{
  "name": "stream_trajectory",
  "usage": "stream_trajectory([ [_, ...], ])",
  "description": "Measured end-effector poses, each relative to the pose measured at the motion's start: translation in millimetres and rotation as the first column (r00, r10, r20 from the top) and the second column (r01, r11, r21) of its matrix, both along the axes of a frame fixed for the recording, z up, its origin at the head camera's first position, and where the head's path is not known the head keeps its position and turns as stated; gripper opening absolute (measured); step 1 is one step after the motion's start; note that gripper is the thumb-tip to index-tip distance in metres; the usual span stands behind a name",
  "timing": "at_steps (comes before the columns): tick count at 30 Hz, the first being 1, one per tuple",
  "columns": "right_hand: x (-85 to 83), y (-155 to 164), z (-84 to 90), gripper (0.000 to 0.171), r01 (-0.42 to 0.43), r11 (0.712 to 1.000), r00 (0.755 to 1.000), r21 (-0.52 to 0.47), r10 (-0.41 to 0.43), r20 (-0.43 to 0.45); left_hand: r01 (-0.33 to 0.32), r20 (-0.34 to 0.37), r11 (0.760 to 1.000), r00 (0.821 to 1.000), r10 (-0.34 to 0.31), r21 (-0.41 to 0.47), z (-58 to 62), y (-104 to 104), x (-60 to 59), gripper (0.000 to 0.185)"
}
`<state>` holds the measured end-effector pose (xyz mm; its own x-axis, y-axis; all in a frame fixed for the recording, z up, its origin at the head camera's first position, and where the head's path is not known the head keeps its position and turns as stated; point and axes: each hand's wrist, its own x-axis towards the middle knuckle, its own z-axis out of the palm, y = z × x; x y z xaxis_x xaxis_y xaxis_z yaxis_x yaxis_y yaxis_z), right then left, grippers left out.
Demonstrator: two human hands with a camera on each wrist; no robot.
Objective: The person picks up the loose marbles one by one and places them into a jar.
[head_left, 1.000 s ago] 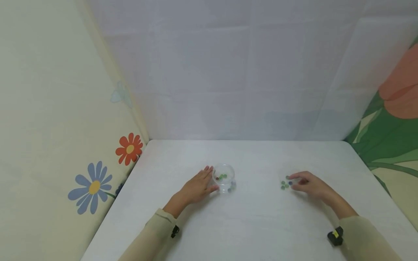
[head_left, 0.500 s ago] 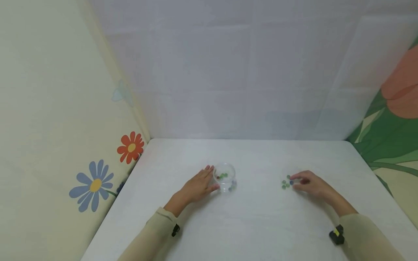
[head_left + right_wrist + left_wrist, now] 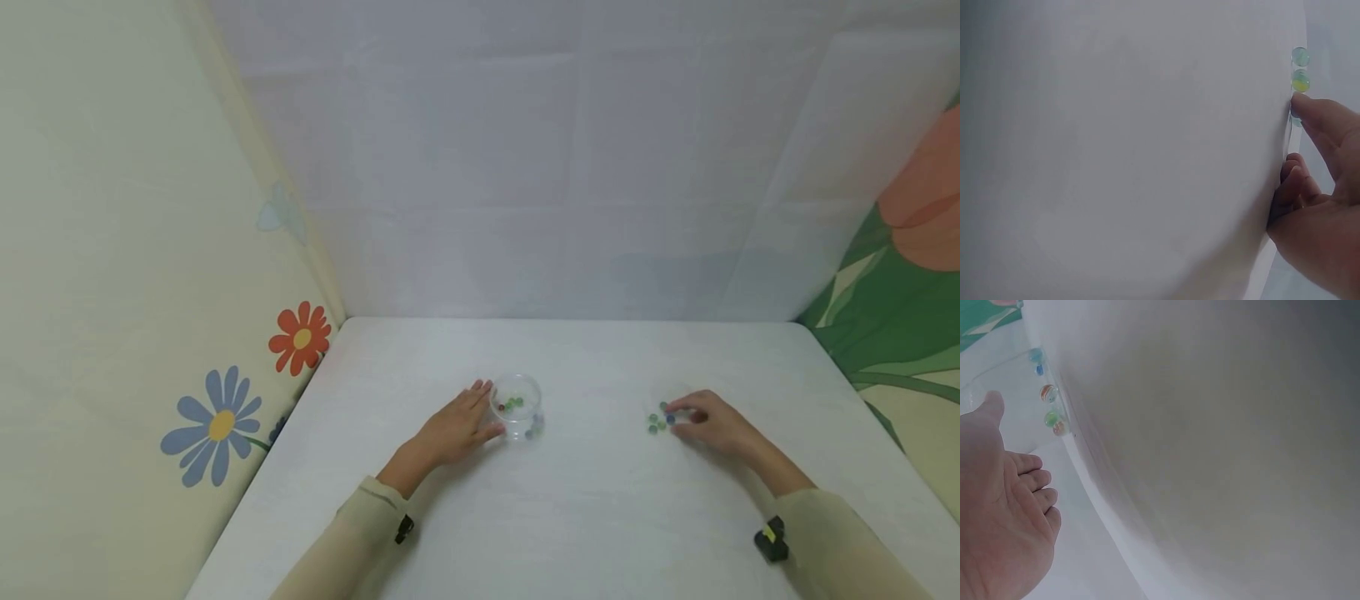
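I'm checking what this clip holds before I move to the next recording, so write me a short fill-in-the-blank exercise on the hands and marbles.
In the head view:
1. Beside the left hand stands a see-through cup, with several marbles lying ____ it.
2. The single marble between the fingers of the right hand looks ____.
3. The other loose marbles near that hand look ____.
4. The table is ____.

Missing words: inside; blue; green; white.

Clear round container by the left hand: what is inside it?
Small round glass marbles, green, blue and striped, at its bottom in the left wrist view. Whatever lies behind the left hand cannot be seen.
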<state>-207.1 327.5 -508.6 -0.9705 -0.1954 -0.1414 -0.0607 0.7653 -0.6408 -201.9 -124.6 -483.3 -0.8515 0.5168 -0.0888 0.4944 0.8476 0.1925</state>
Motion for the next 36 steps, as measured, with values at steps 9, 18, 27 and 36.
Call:
stream_trajectory([
  [9, 0.1, -1.5, -4.2, 0.03, 0.022, 1.0, 0.999, 0.011, -0.022, -0.024, 0.004, -0.004, 1.0, 1.0, -0.004, -0.001, 1.1, 0.0, 0.7, 0.08],
  [18, -0.1, -2.9, -2.8, 0.027, 0.025, 1.0, 0.999, 0.019, -0.024, -0.028, -0.001, 0.0, 1.0, 1.0, 0.001, -0.002, 1.1, 0.4, 0.9, 0.08],
  [27, 0.8, -5.2, -2.0, 0.026, 0.045, 0.998, 0.998, 0.032, -0.044, -0.043, 0.0, 0.008, 1.0, 1.0, 0.0, 0.017, 2.1, 0.7, 1.9, 0.081],
  [36, -1.2, -7.1, 0.7, 0.027, 0.07, 0.997, 0.997, 0.045, -0.069, -0.017, -0.001, 0.009, 1.0, 1.0, 0.001, 0.011, 1.4, 0.7, 1.9, 0.081],
])
